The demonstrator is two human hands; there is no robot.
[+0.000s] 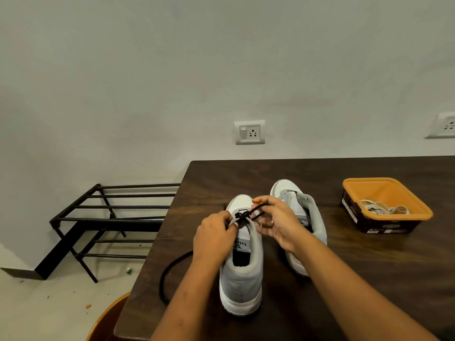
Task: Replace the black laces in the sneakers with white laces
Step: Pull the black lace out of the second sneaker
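Our left hand (214, 232) and right hand (275, 217) each pinch the black cord lace (242, 216) above the near grey-and-white sneaker (242, 279), whose tongue label (242, 244) partly reads "Vel".

home room | dark wooden table (344, 267) | metal shoe rack (110, 217) | wall socket (250, 132)
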